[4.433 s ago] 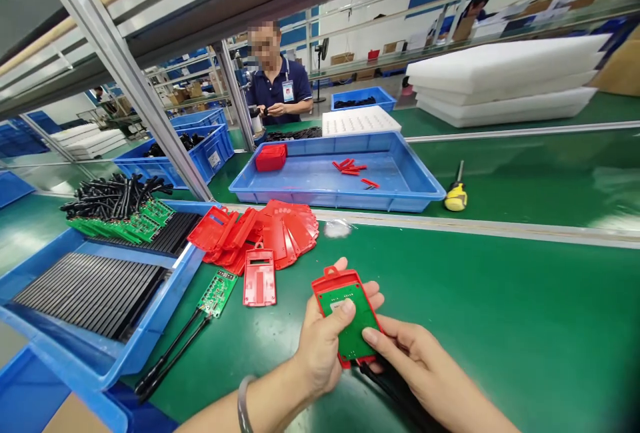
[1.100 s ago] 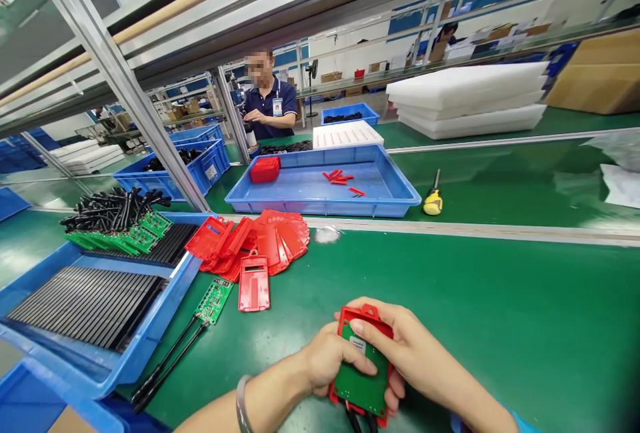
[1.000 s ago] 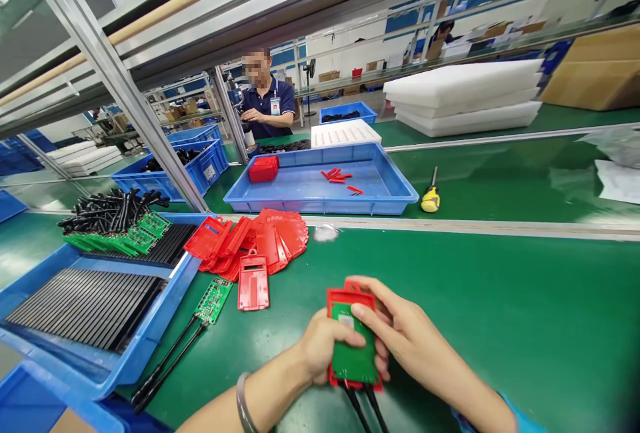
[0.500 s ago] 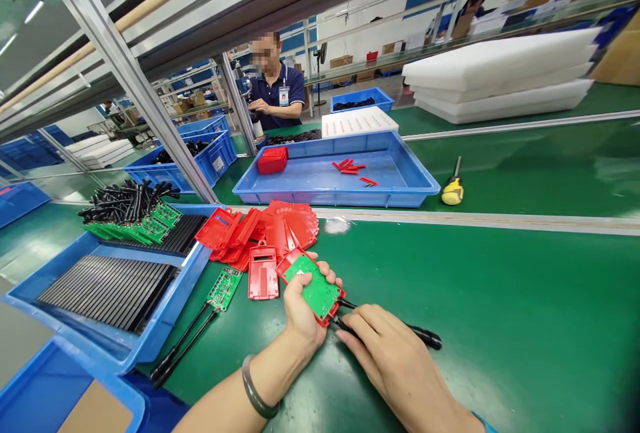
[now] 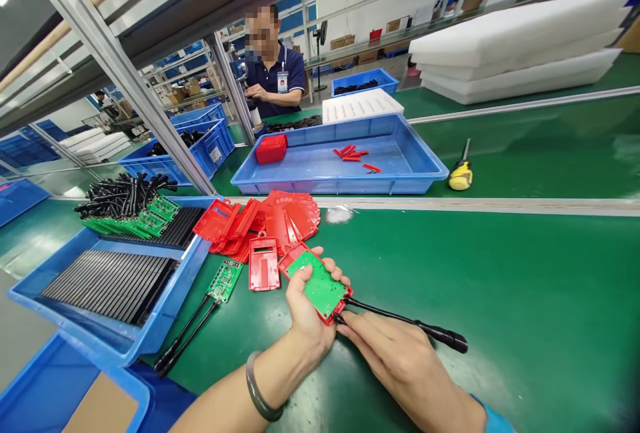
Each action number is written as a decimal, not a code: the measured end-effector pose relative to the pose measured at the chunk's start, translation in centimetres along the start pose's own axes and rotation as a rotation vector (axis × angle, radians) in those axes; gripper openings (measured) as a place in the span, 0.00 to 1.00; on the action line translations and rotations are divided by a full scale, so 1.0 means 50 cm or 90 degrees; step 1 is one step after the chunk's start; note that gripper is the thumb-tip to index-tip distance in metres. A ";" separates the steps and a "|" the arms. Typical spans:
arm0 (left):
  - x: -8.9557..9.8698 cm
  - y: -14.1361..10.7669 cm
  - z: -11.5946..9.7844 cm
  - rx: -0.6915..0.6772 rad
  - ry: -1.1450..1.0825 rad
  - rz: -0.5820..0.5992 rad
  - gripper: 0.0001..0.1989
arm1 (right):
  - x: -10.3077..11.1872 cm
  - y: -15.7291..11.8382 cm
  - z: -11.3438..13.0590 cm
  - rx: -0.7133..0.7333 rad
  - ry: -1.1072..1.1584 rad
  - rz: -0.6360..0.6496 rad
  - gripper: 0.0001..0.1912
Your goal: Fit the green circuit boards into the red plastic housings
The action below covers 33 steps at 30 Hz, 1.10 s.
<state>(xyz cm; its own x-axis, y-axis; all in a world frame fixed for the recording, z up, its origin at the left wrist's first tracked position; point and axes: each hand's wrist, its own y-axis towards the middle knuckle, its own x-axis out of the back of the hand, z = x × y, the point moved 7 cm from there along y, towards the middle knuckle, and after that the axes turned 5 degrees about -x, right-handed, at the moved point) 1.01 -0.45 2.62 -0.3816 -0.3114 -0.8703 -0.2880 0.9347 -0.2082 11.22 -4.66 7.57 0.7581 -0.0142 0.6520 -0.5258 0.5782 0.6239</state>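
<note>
My left hand [image 5: 307, 306] grips a red plastic case half [image 5: 287, 264] from below, its thumb on the green circuit board [image 5: 323, 286] lying in the case. Two black cables come out of the case's lower right end. One black cable [image 5: 400, 316] runs free to the right to its thick end. On the other cable, right at the case edge, my right hand [image 5: 395, 353] is closed; most of that cable is hidden under the fingers. Left of the hands lie another red case half [image 5: 264, 265] and a second circuit board [image 5: 225, 281] with two black cables.
A pile of red case parts [image 5: 290, 219] lies behind my hands. At left, a blue tray [image 5: 120, 346] holds black slotted racks and cabled boards [image 5: 130, 209]. Farther back are a blue bin [image 5: 320, 183], a yellow screwdriver [image 5: 461, 175], white foam sheets [image 5: 510, 53] and a co-worker [image 5: 275, 73].
My right hand has shifted slightly, its fingers now closer against the case edge. The free cable shows more of its length, pointing right. The view has tilted a little.
</note>
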 end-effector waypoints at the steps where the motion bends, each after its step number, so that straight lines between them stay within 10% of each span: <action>1: -0.002 -0.001 -0.001 -0.006 0.009 0.004 0.13 | -0.001 0.000 0.000 -0.001 0.000 0.006 0.13; 17: -0.025 -0.016 -0.022 -0.107 0.056 0.086 0.10 | -0.115 -0.054 -0.049 -0.704 0.731 0.259 0.28; 27: -0.041 -0.027 -0.034 -0.145 0.107 0.139 0.12 | -0.144 -0.070 -0.047 -0.760 0.858 0.232 0.28; 30: -0.046 -0.023 -0.035 -0.128 0.122 0.153 0.12 | -0.135 -0.068 -0.054 -0.671 0.690 0.257 0.27; 33: -0.039 -0.012 -0.035 -0.078 0.133 0.119 0.13 | -0.067 -0.034 -0.047 -0.394 0.365 0.164 0.19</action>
<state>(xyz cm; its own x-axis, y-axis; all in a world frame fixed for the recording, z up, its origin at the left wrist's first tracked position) 0.40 -0.72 5.22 -0.6060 -0.1769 -0.7756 -0.2957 0.9552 0.0132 10.49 -3.66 3.33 0.8089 0.4936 0.3195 -0.5302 0.8472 0.0334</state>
